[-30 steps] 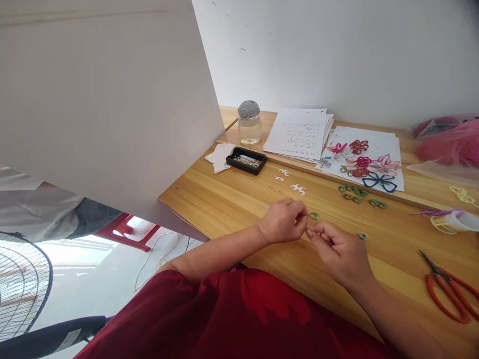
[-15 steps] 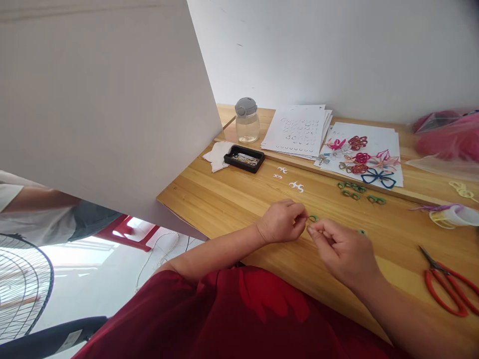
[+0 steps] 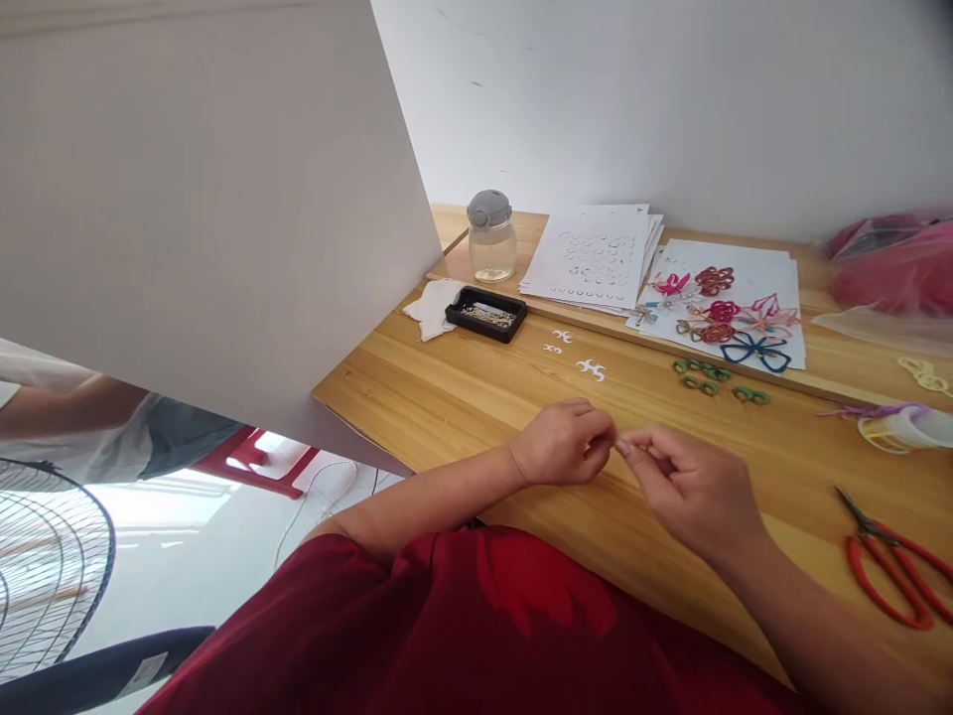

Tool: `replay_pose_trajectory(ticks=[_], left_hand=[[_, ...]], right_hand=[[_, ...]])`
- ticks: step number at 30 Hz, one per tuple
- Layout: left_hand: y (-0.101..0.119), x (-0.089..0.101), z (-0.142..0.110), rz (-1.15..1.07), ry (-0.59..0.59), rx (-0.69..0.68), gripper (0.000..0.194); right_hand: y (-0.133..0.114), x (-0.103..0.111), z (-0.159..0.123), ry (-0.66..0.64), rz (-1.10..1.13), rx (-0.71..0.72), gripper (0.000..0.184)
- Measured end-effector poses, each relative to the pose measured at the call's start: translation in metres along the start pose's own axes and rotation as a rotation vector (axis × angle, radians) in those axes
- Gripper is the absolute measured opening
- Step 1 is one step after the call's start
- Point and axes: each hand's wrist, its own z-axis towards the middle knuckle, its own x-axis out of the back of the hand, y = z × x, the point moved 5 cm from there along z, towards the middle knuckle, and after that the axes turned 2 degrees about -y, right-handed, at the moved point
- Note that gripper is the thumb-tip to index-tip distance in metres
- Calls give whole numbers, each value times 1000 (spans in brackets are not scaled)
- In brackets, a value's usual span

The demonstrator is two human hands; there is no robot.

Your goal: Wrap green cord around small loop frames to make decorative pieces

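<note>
My left hand (image 3: 570,442) is closed in a pinch, its fingertips almost meeting those of my right hand (image 3: 689,487), which is pinched too. The small green loop that showed between them a moment ago is hidden by the fingers. Beyond the hands, several green curled loops (image 3: 700,375) lie on the wooden table (image 3: 447,417). White paper cut-outs (image 3: 591,369) lie farther left. Scissors with red handles (image 3: 889,556) rest at my right, beside my right forearm.
A black tray of small beads (image 3: 486,315) stands near a lidded water bottle (image 3: 492,238). Paper sheets (image 3: 588,258) and colourful flower-shaped ornaments (image 3: 721,313) lie along the back. A white spool (image 3: 904,427) is at right. A grey panel (image 3: 223,199) borders the left; a fan (image 3: 52,566) stands below.
The fingertips of both hands have shifted slightly, and the green loop between them has gone out of sight. The green piece behind my right hand is now covered. The things on the table have stayed put.
</note>
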Motion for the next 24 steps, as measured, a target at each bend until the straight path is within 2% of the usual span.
replay_pose_trajectory(ticks=[3,5,7,10,12,14,16,18,20,22,24], left_hand=[[7,2,-1,-91,8,-55,6],[5,6,1,-109,94,10,5],[-2,8,2,-76,168,93,5],[-7,5,1,-3,133,134,5],[-2,2,0,12,40,53,5],[6,1,-2,-43,-13,-59,7],[10,6,-2,-124,42,-89,7],[5,10,0,-146,161,-4,6],[-4,11,1,-100,224,118,6],[-9,8,1,-43,183,175,5],[-7,3,0,-14,89,123,4]], right_hand=[[19,5,16,-6,111,-133,31],[29,-5,15,-51,268,-227,43],[28,-18,4,-98,295,-256,41],[5,-16,-10,-61,112,-103,31],[-7,-4,-8,6,-7,3,26],[-4,7,4,49,-31,1,24],[8,8,14,16,45,-81,25],[19,-1,14,-26,165,-169,31],[19,-10,5,-37,145,-175,31],[5,-13,-5,-31,38,-40,27],[-10,-7,-7,20,-70,106,26]])
